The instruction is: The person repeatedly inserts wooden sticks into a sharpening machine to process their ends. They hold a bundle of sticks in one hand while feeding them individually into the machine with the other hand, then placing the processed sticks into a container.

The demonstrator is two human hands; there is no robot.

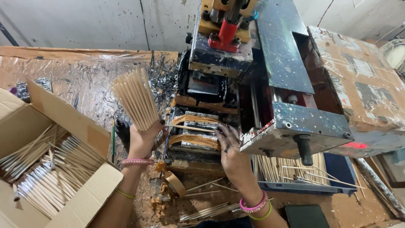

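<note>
Sticks are in both of your hands right now. Your left hand (142, 141) has a tight grip on a fat bunch of thin wooden sticks (134, 101), fanned out and pointing up, just left of the paint-spattered machine (270, 80). Your right hand (230, 145) reaches into the front of that machine, and its inky fingers (222, 134) touch one single stick (190, 127) that lies flat across the little bed there. Your right grip looks narrow, pinching the end of that stick, though the fingertips are partly hidden.

It looks like you are feeding sticks into the machine one at a time, and this one is being set in place. The next move calls for the stick to lie straight and snug in its slot, and for your fingers to be well away from the red pressing part (225, 33) above.

An open cardboard box (90, 135) with more sticks sits at your left on the messy tabletop (71, 76). A blue tray (337, 169) of sticks sits at your right.
</note>
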